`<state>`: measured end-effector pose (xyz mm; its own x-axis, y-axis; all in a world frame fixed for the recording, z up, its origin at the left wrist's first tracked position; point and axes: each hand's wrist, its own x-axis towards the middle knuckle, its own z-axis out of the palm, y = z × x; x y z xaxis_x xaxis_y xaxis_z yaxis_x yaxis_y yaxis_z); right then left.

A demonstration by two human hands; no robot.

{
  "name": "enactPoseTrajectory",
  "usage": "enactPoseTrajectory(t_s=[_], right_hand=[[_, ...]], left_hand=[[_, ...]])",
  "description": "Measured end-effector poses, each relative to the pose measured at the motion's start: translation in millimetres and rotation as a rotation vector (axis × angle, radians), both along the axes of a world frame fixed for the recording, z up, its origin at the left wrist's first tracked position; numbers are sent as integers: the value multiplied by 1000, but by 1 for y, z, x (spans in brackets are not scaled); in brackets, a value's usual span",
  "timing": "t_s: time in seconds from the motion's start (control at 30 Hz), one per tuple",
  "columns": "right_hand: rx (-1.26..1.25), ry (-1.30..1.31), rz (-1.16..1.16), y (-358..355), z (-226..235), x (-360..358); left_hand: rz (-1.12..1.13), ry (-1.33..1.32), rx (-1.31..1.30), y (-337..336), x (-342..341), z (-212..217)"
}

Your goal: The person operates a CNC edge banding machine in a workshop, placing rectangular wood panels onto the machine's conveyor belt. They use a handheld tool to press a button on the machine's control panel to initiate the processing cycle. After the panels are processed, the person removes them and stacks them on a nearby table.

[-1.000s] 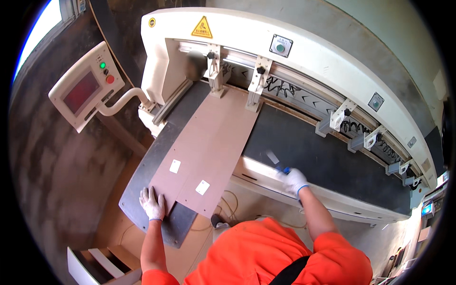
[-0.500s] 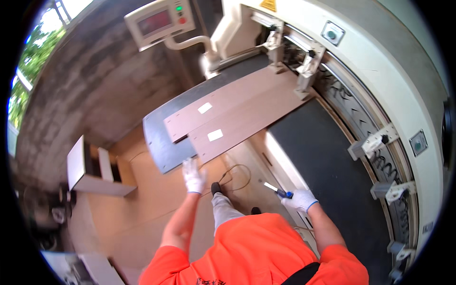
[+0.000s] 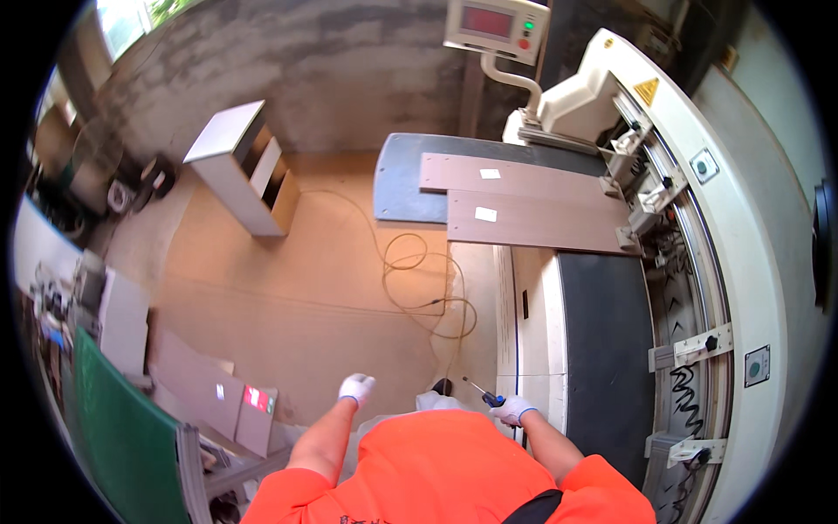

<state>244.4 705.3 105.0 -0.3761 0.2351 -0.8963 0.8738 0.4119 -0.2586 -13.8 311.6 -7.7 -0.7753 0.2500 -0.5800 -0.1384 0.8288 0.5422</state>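
My left hand [image 3: 356,389], in a white glove, is held low over the floor at my left side. Its fingers are loosely bent and nothing shows in them. My gloved right hand [image 3: 512,410] grips a blue-and-black air blow gun [image 3: 492,399], whose thin nozzle points up and left, beside the machine's pale side. Ahead of me, two brown boards [image 3: 541,218] with white labels lie side by side on the grey machine table [image 3: 408,207]. Clamps [image 3: 630,234] of the machine stand at their right ends. Neither hand touches the boards.
A yellowish hose [image 3: 472,323] lies coiled on the floor, close to my foot. A white open cabinet [image 3: 223,170] stands at far left. Panels [image 3: 196,380] and a green sheet [image 3: 122,428] are at near left. The machine's white beam [image 3: 751,288] borders the right, below a control screen [image 3: 489,24].
My view has swung left and I stand farther from the boards. My left hand has drawn back from beside them, its fingers more bent. The blow gun remains in my right hand.
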Motion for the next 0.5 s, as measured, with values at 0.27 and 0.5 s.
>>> enactPoseTrajectory(t_s=[0.27, 0.5], right_hand=[[199, 180, -515, -72, -37, 88], [154, 461, -776, -192, -34, 155]], left_hand=[[427, -15, 219, -143, 127, 2], [156, -220, -112, -323, 331, -74]])
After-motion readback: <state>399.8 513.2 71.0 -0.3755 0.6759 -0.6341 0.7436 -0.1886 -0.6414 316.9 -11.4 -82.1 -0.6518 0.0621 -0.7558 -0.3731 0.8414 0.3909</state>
